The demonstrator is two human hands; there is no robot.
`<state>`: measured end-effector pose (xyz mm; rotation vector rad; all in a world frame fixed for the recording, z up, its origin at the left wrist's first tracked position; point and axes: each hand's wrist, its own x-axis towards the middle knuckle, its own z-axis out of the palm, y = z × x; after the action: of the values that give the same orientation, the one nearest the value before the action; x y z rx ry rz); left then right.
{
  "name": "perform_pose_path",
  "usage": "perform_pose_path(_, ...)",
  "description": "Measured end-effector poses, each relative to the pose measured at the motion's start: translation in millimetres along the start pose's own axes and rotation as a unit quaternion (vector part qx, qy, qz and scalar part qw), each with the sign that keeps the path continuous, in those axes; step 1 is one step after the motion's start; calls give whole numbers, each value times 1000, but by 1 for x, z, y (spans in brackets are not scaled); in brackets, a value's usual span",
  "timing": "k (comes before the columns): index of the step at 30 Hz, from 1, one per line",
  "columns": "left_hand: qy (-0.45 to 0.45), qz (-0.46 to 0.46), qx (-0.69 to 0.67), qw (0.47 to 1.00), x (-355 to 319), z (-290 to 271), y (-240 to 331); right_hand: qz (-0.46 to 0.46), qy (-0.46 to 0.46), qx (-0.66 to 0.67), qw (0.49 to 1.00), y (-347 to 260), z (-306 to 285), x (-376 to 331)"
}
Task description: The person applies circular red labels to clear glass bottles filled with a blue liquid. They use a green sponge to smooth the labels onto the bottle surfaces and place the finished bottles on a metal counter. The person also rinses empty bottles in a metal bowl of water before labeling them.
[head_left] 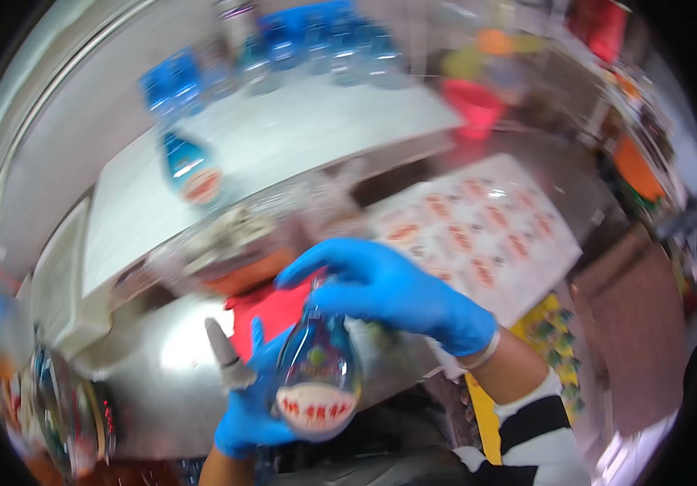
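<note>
A clear blue bottle (316,360) with a rounded body and slim neck is held upright in front of me. On its front is a pale oval label (316,407) with red printing. My left hand (255,409), in a blue glove with a grey covering on one finger, is closed around the bottle's lower side. The blue-gloved right hand (393,293) curls its fingers about the neck, hiding the bottle's top. Behind the bottle, a red cloth (272,312) lies on the metal worktop (154,397).
Another labelled blue bottle (189,170) is on the white raised shelf (300,121), with several blue bottles (340,49) along its back. To the right lies a white sheet (518,300) of red-printed stickers. A pink-red container (476,105) stands beyond; an orange box (247,275) sits below the shelf.
</note>
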<state>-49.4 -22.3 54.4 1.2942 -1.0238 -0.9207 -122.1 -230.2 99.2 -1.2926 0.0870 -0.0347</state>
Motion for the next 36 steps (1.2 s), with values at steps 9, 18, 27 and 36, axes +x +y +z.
perform_pose_path(9,172,-95,-167,966,24,103,-25,-215,198,-280,914,13,-35,-199)
perform_pose_path(18,-68,129,397,906,50,126,-16,147,643,-346,667,181,-31,-484)
perform_pose_path(27,-68,181,501,844,53,139,7,281,866,-304,281,378,-97,-710)
perform_pose_path(36,-71,92,599,792,48,108,-9,304,868,-304,248,378,-168,-834)
